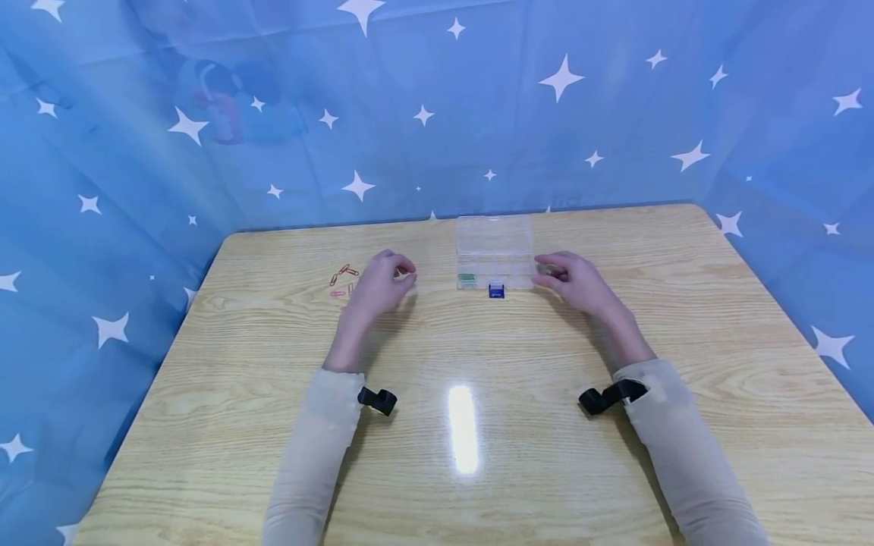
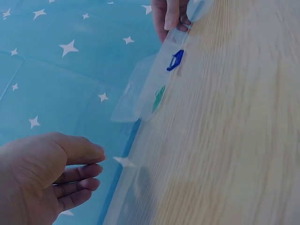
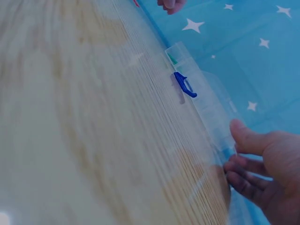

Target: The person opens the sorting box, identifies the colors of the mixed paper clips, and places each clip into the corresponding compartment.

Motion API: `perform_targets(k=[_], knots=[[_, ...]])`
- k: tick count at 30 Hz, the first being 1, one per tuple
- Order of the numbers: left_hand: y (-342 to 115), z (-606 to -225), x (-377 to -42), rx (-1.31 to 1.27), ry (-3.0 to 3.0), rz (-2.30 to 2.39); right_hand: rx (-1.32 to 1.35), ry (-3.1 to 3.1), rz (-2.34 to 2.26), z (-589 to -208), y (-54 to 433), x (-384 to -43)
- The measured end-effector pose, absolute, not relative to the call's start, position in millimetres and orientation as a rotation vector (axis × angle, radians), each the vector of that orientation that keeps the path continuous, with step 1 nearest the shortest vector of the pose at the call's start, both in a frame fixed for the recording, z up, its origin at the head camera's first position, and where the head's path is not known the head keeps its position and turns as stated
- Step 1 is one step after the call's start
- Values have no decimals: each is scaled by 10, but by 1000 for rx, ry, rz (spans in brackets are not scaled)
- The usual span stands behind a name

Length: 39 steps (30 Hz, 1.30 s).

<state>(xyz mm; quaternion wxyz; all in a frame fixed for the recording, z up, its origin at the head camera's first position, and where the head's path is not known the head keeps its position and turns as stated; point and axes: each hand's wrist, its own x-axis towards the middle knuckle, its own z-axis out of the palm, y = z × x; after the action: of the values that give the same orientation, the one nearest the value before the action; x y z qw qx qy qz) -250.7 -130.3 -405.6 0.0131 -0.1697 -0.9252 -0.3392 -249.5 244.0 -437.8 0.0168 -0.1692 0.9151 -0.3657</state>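
A clear plastic compartment box (image 1: pixel 495 265) stands near the table's back edge, its lid (image 1: pixel 493 235) raised behind it. Green paper clips (image 1: pixel 467 278) lie in its front-left compartment. On the front side hangs a blue latch (image 1: pixel 496 290). My right hand (image 3: pixel 267 168) is at the box's right end, fingertips touching it, thumb and fingers apart. To the left of the box, my left hand (image 1: pixel 382 280) hovers with bent fingers; in the left wrist view nothing shows between its thumb and fingers. Beside it lie red paper clips (image 1: pixel 344 269) and pink paper clips (image 1: pixel 337 293), some hidden behind the hand.
The wooden table (image 1: pixel 437 341) reaches back to a blue curtain (image 1: pixel 423 152) with white stars. Black wrist camera mounts (image 1: pixel 378 401) sit at both sleeve cuffs. Light glares off the tabletop in the middle.
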Motion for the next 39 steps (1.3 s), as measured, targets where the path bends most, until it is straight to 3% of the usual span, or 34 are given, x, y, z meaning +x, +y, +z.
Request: perform_targets(k=[39], knots=[[-2288,-4137,-2364,-286,-2963,-893,-520,2840,-1152,-4352,2428,-2480]])
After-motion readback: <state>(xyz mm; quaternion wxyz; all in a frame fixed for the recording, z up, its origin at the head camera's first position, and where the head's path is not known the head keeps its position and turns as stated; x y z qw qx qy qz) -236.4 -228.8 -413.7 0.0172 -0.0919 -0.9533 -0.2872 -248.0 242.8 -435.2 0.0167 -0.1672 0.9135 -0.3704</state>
